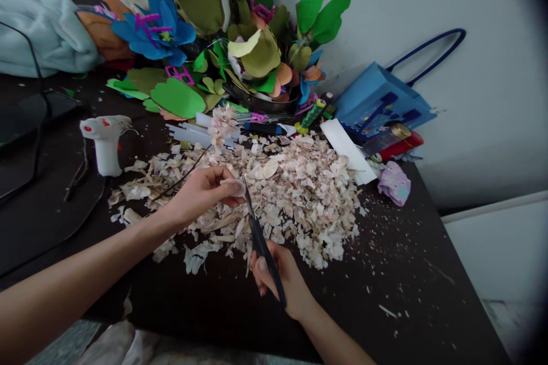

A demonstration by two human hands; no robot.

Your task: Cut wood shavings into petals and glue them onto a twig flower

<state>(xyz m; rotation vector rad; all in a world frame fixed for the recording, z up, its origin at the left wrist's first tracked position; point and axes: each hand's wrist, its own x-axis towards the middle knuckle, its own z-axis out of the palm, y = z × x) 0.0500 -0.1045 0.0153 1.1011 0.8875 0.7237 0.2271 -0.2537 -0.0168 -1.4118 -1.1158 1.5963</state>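
Over the petal pile [317, 205], the left hand [208, 187] pinches a petal [240, 186], seemingly steadying it; the right hand [283, 280] grips scissors [257, 237].

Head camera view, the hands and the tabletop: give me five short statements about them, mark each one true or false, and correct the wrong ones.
1. The right hand holds black scissors. True.
2. The left hand holds nothing. False: the left hand pinches a pale thin piece near the scissor blades.
3. In the picture, the white glue gun is right of the pile of pale flakes. False: the white glue gun is to its left.
4. The blue bag has a dark blue handle. True.
5. The black scissors point back toward the person. False: their tips point away, toward the left hand.
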